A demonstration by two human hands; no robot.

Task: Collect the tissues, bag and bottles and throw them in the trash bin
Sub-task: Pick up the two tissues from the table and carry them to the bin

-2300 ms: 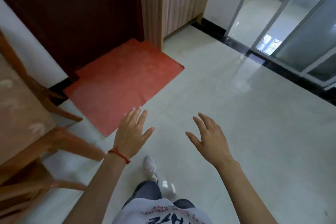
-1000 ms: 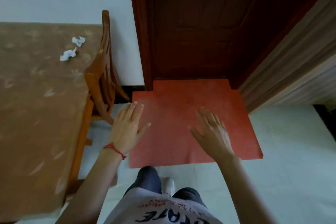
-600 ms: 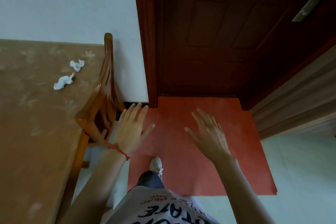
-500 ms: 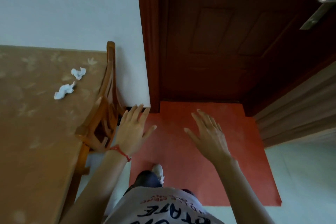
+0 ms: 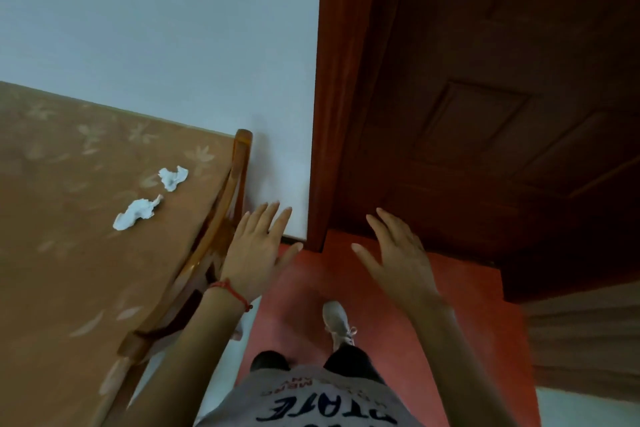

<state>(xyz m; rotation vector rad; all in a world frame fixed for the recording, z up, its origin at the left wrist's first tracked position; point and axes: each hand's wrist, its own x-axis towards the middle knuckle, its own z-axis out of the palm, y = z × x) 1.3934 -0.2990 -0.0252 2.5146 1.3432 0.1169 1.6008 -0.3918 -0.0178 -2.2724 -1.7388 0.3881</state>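
Bare fingers, left: the fingers (image 5: 268,218) of the left hand (image 5: 254,253) are held straight and slightly spread, palm down, with nothing between them; a red cord is worn at the wrist.
Bare fingers, right: the fingers (image 5: 389,224) of the right hand (image 5: 398,260) are likewise spread and empty, raised over the red mat (image 5: 450,315) in front of the dark door (image 5: 502,114).
Direction to the near tissue: the near tissue (image 5: 136,214) is found to the left of the left fingertips and a little farther from the body, on the counter (image 5: 69,270); its long axis is seen running from lower left to upper right, the thin twisted end pointing towards the second one.
Direction to the far tissue: the far tissue (image 5: 173,177) lies just beyond the first, closer to the wall (image 5: 156,28), apart from it and not touching.
Obstacle between: the back of a wooden chair (image 5: 221,218) is tucked against the counter edge, between the left hand and both tissues.
Nearer hand: the left hand is judged clearly nearer; the right hand is well apart, on the door side.
Coming move: a reach leftward over the chair back is judged likely, each tissue to be pinched from above.
Not in view: bag, bottles and trash bin cannot be seen.
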